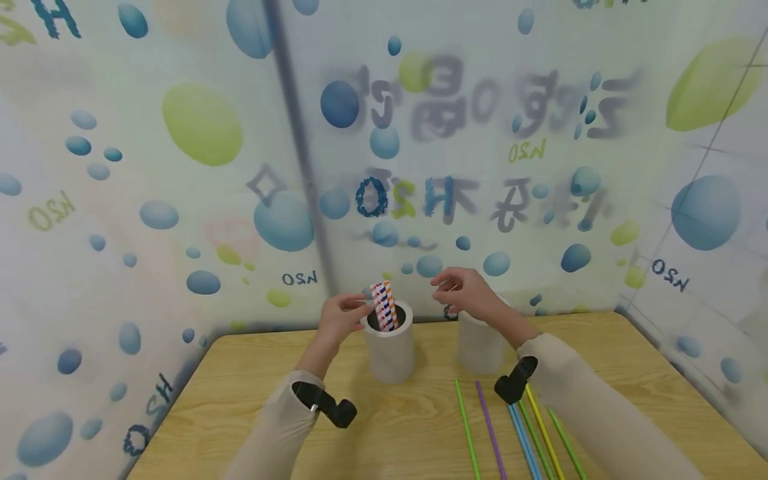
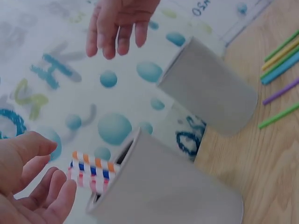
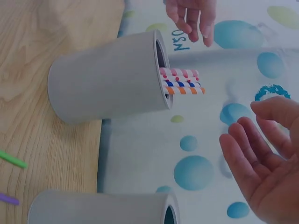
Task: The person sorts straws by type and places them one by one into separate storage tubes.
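Several patterned paper straws (image 1: pixel 385 307), with orange, blue and pink markings, stand in the left white cylindrical holder (image 1: pixel 391 357). Beside its rim is my left hand (image 1: pixel 343 316), fingers loosely bent and apart from the straws in the left wrist view (image 2: pixel 91 173). My right hand (image 1: pixel 469 292) hovers above the second white holder (image 1: pixel 480 348), with nothing between its fingers. In the right wrist view the right hand (image 3: pixel 268 158) has its fingers relaxed, and the left holder (image 3: pixel 110 77) with the straws lies beyond it.
Plain coloured straws lie on the wooden table (image 1: pixel 258 393) at the front right: a green straw (image 1: pixel 467 427), a purple straw (image 1: pixel 491 427), blue straws (image 1: pixel 523 440) and a yellow straw (image 1: pixel 545 430) among them. A patterned curtain (image 1: pixel 198 187) hangs close behind the table.
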### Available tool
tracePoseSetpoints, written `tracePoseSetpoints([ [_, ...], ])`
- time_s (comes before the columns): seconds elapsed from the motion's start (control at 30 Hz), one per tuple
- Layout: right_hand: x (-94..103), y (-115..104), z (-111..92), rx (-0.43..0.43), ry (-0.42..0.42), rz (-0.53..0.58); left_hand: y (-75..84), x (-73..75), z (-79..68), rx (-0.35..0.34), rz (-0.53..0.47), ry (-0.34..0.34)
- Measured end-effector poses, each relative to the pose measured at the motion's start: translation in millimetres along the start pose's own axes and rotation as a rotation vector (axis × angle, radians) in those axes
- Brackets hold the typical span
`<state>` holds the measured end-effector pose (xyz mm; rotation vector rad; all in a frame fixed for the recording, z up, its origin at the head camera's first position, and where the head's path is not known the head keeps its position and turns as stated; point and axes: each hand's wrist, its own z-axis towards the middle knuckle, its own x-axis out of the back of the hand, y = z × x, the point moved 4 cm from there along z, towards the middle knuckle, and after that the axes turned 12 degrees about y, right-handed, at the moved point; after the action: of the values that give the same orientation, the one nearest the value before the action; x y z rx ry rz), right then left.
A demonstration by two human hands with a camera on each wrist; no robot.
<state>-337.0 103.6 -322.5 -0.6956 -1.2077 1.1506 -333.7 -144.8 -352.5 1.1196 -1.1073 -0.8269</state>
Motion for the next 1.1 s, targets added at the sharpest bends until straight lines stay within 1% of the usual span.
tracePoseSetpoints([
  [0.07, 6.7, 1.5, -4.0, 0.002, -0.004, -0.013, 6.1, -8.2, -3.7, -0.014, -0.027, -0.024],
  [0.17, 17.9, 5.2, -9.9, -0.001, 0.002, -0.033, 14.1, -22.4, -9.2, -0.049, -0.041, -0.058],
  [0.33, 36.0, 11.9, -18.7, -0.017, 0.013, -0.057, 24.0, -46.0, -18.1, -0.082, -0.065, -0.127],
  [0.43, 46.8, 15.3, -23.5, -0.022, 0.02, -0.062, 27.9, -59.1, -22.3, -0.082, -0.084, -0.166],
  [0.57, 62.0, 22.5, -29.4, -0.05, 0.046, -0.072, 27.6, -77.9, -22.9, -0.072, -0.114, -0.214],
  [0.7, 76.0, 33.6, -35.1, -0.087, 0.068, -0.085, 21.5, -100.2, -23.1, -0.056, -0.134, -0.276],
  [0.8, 84.3, 42.1, -40.9, -0.107, 0.083, -0.086, 17.5, -116.4, -26.6, -0.056, -0.15, -0.314],
  [0.87, 89.0, 47.9, -45.6, -0.118, 0.09, -0.087, 14.7, -126.8, -28.7, -0.061, -0.163, -0.323],
  [0.93, 93.5, 53.5, -50.4, -0.126, 0.098, -0.079, 12.5, -136.0, -30.5, -0.061, -0.172, -0.314],
  [1.0, 97.5, 59.2, -55.1, -0.133, 0.102, -0.073, 10.1, -144.3, -31.3, -0.058, -0.181, -0.294],
  [1.1, 102.8, 69.1, -61.4, -0.15, 0.103, -0.057, 8.2, -153.4, -32.8, -0.053, -0.195, -0.245],
])
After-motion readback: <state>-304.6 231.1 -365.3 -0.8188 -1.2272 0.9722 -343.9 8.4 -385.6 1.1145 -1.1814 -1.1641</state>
